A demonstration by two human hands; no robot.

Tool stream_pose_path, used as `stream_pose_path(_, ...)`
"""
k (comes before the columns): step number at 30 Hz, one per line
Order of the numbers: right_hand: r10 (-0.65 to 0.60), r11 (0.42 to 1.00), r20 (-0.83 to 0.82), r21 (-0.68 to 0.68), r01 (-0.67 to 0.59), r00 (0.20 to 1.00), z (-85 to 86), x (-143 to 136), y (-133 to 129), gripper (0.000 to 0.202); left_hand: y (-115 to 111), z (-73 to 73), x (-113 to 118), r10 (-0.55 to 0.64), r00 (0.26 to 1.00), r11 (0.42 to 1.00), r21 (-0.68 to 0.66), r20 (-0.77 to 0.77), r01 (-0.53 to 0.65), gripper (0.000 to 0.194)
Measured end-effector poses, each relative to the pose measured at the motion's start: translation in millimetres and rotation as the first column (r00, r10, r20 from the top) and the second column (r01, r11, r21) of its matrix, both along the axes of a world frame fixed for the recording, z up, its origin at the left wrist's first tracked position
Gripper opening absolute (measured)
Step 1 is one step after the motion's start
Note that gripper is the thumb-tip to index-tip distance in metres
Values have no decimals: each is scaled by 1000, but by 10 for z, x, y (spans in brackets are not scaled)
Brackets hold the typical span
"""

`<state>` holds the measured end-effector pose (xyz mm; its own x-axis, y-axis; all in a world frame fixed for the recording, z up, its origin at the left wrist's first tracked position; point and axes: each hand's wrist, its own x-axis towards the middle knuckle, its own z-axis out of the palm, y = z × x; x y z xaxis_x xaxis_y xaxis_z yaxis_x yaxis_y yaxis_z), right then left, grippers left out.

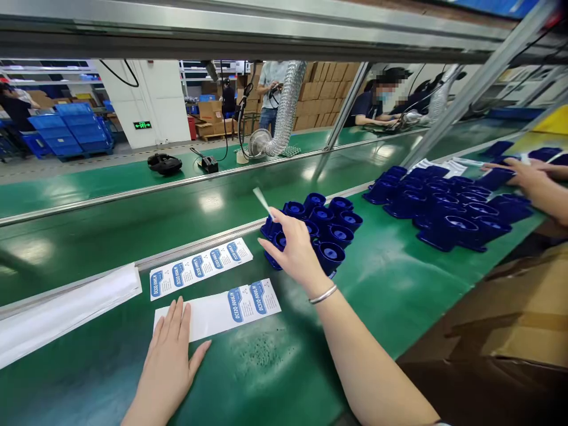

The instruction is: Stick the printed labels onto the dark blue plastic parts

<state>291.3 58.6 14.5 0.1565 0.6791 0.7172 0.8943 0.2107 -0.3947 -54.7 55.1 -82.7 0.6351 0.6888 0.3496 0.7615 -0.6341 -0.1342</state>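
My left hand (pixel 171 349) lies flat with its fingers stretched over the left end of a label sheet (pixel 206 322). Two blue-and-white labels remain at that sheet's right end; the rest of it is blank white. My right hand (pixel 295 242), with a silver bangle at the wrist, is raised and pinches a thin whitish strip (pixel 262 201), perhaps a label seen edge-on. Just behind and beside this hand stand several dark blue round plastic housings (pixel 332 251) in a cluster. A second label sheet (pixel 202 267), full of labels, rests behind the first.
A stack of white sheets (pixel 71 313) lies at the left along the metal rail (pixel 195 244). More blue housings (pixel 461 225) crowd the right, near a co-worker's hand (pixel 528 174). Cardboard boxes (pixel 528 307) stand at the bench's right edge. A metal beam (pixel 266 29) spans overhead.
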Motion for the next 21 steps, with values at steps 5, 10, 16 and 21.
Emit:
stream_pose_path(5,-103,912,235,-365,186,967,-273,380,85,81,-37,-6,22,94,995,995,-20,31,-93,76)
stream_pose_path(10,-77,968,173,-221,115,982,-117,263,32,88,-43,121,86,78,969,989,-142,236,-45,74)
stream_pose_path(16,516,857,68,-45,-514,854,51,-613,-240,66,-420,693,434,624,362,388,-677,693,626,75)
stream_pose_path(21,880,472,-9,-107,-875,476,-372,-1063,-549,65,-370,847,560,972,-64,127,-276,228,953,72)
